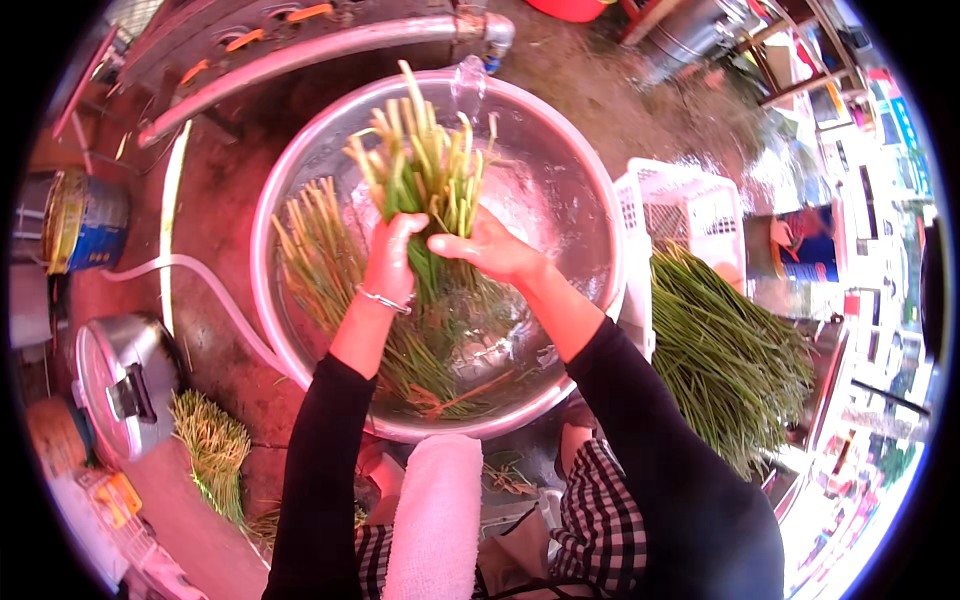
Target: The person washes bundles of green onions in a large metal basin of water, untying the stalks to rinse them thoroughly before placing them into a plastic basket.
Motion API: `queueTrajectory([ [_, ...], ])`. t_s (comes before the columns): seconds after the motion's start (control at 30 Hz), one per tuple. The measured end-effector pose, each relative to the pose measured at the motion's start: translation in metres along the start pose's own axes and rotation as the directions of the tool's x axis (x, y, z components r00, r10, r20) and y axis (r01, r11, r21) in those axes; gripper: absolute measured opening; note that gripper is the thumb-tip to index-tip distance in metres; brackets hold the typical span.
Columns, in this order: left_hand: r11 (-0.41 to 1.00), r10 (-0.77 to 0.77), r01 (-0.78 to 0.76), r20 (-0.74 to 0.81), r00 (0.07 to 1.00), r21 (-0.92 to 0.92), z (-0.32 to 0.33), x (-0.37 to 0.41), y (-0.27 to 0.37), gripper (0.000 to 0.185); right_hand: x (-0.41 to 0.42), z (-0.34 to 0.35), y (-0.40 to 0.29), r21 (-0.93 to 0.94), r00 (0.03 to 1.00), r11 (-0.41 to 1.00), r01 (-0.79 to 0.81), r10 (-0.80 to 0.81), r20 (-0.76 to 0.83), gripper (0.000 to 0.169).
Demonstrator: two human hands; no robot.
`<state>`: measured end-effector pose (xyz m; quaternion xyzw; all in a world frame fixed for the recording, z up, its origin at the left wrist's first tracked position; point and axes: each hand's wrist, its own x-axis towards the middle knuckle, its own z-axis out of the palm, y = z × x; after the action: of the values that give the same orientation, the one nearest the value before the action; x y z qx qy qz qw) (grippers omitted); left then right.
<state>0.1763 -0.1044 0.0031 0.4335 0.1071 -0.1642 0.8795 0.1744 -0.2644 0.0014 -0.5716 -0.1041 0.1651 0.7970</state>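
Note:
Before me stands a wide metal basin [616, 225] holding water. My left hand [397, 244], with a bracelet at the wrist, grips a bunch of long green stalks [424, 172] with pale cut ends pointing away from me. My right hand [491, 247] closes on the right side of the same bunch, its thumb towards my left hand. The bunch's lower leaves hang into the water. A second bundle of stalks [319, 247] leans in the left part of the basin. Water [469, 79] runs from a spout at the far rim.
Right of the basin, a white plastic crate [705, 191] stands by a large heap of green stalks [720, 352]. A pale hose [225, 300] reaches the basin's left rim. At left are a lidded metal pot [127, 382], another bundle [214, 450] and a bucket [90, 221]. A pipe [337, 52] crosses beyond.

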Motion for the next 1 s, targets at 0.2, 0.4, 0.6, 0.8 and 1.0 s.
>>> queueTrajectory([
  [0.2,0.588,0.156,-0.370,0.349,0.924,0.719,0.015,-0.009,0.000,0.081,-0.013,0.017,0.004,-0.129,0.989,0.991,-0.036,0.017,-0.144,0.068],
  [0.4,0.426,0.200,-0.466,0.421,0.885,0.776,0.040,-0.016,0.004,0.093,-0.024,0.021,0.004,-0.129,0.893,0.986,0.109,-0.154,-0.423,0.043],
  [0.6,0.627,0.422,-0.513,0.297,0.856,0.586,0.036,-0.055,0.032,0.073,-0.010,0.014,-0.110,-0.002,0.884,0.953,0.303,-0.282,-0.372,0.035],
  [0.8,0.620,0.380,-0.434,0.234,0.895,0.654,-0.019,-0.094,0.019,0.059,-0.075,-0.065,-0.312,-0.580,0.837,0.757,0.300,-0.501,-0.221,0.039],
  [1.0,0.693,0.309,-0.308,0.117,0.944,0.652,-0.050,-0.118,0.006,0.052,-0.170,-0.131,-0.417,-0.872,0.815,0.232,-0.432,-0.314,-0.487,0.032],
])
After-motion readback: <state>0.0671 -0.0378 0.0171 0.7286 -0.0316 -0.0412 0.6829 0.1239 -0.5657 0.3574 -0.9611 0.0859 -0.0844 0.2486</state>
